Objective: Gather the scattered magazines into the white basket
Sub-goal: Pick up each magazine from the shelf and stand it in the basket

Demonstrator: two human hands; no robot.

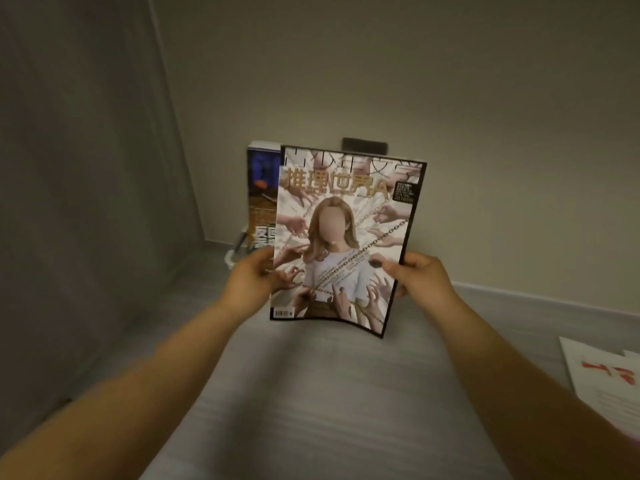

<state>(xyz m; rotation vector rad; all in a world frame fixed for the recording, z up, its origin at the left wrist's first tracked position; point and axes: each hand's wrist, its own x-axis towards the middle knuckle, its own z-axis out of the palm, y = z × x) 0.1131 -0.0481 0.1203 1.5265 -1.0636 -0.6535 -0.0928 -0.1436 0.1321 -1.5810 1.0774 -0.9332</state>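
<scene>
**Magazine held upright in both hands, just in front of the basket**

On my feed both arms reach forward and the hands hold one magazine (343,237) between them, lifted off the floor (311,393). Its cover faces me: a figure in a white top ringed by reaching hands and gold chains, with gold characters across the top.

The left hand (247,282) grips the left edge low down, its fingers curled round behind the cover. The right hand (424,277) pinches the right edge at about the same height, with the thumb pressed on the front and the fingers behind. The page bows slightly and its bottom right corner sags toward me.

Behind the left hand I can make out a bit of the white basket (230,259) on the floor near the corner of the room; most of it is hidden. A second magazine (263,199) with a dark blue and brown cover stands upright in it.

Loose white sheets with red marks (606,379) lie on the floor at the far right. A dark wall plate (365,146) shows above the held magazine.
</scene>
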